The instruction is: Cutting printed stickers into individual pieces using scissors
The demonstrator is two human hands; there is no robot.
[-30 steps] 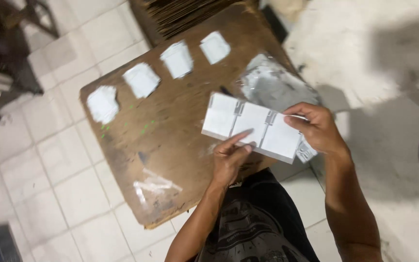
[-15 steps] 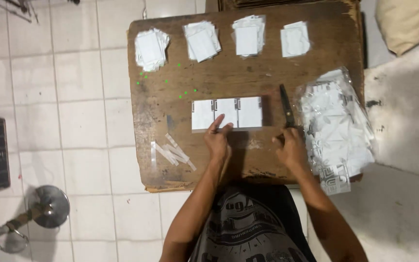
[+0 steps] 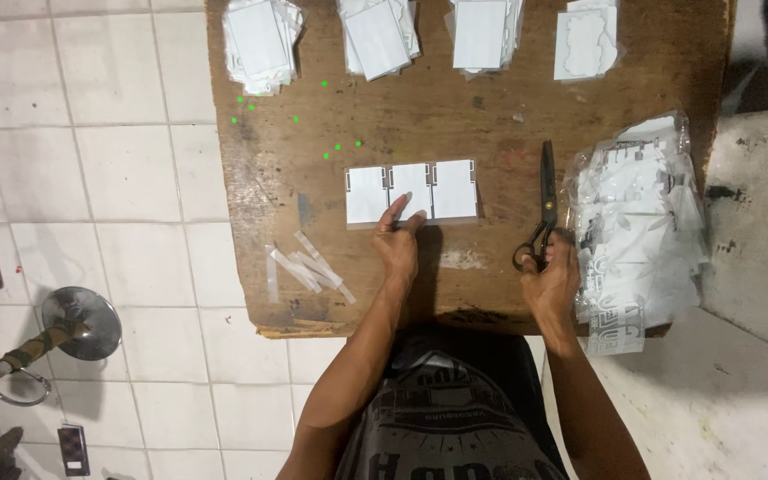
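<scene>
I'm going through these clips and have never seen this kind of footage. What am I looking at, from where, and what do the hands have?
There is no machine: a camera on a person's head looks straight down at their bare hands over a worn wooden board. The left hand presses its fingertips on a strip of three joined white cards. The right hand grips the handles of black scissors lying on the board. Four stacks of white cards line the far edge, a plastic bag of cards lies right, and cut strips lie left.

Four card stacks — one scissors.
</scene>
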